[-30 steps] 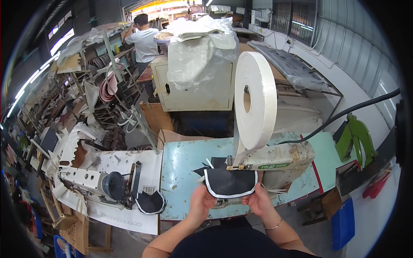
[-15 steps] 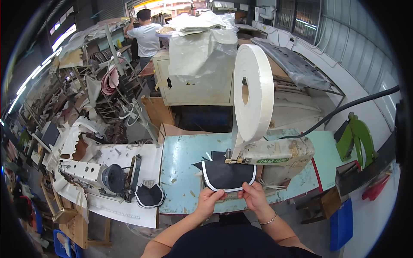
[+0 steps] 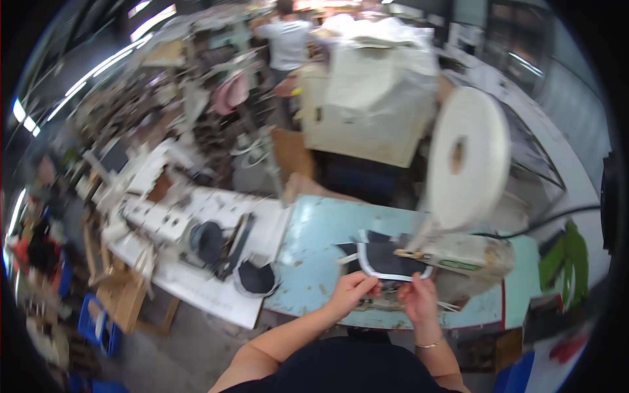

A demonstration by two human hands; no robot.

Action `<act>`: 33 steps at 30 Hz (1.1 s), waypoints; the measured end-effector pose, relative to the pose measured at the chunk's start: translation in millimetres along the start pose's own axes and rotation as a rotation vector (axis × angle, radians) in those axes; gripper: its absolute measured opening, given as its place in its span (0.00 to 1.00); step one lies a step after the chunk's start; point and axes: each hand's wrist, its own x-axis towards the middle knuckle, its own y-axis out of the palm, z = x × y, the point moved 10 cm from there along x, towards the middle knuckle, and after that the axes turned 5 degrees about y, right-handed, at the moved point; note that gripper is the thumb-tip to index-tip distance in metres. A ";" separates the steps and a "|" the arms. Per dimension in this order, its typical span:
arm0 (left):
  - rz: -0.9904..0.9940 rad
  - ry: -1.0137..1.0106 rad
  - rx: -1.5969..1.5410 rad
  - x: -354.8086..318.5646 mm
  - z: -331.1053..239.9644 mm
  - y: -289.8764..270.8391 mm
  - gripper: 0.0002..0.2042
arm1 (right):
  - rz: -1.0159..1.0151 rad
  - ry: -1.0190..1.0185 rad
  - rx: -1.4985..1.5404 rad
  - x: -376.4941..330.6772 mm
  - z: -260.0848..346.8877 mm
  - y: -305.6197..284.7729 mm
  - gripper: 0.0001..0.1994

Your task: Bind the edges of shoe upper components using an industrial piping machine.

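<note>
Dark fabric panel (image 3: 386,261) with white edging lies on the pale-blue bench (image 3: 314,229) under the binding machine (image 3: 458,252); left hand (image 3: 352,291) and right hand (image 3: 419,298) pinch its near edge. Best kept flat, fed evenly.

Packages and labels around the workstation

Large boxy bundle wrapped in pale plastic sheeting (image 3: 370,98) standing behind the pale-blue tabletop (image 3: 314,242), cream and white. Small green rectangular label (image 3: 464,265) stuck on the side of the cream machine head (image 3: 458,252), right of centre. No screens or signs made out.
</note>
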 end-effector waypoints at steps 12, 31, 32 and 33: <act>-0.828 -0.078 1.719 -102.3 -6.6 -279.7 0.16 | 0.214 0.191 -0.114 -24.7 -67.7 10.5 0.08; 0.196 0.794 1.103 -58.1 -122.8 22.4 0.11 | 0.248 -0.079 -0.809 -47.0 -25.4 57.8 0.08; 0.217 0.759 1.106 -50.0 -133.3 35.3 0.13 | 0.204 -0.183 -0.842 -46.3 -6.4 49.5 0.07; 0.190 0.662 1.068 -38.7 -140.6 33.6 0.16 | 0.170 -0.289 -0.874 -50.2 13.0 45.5 0.07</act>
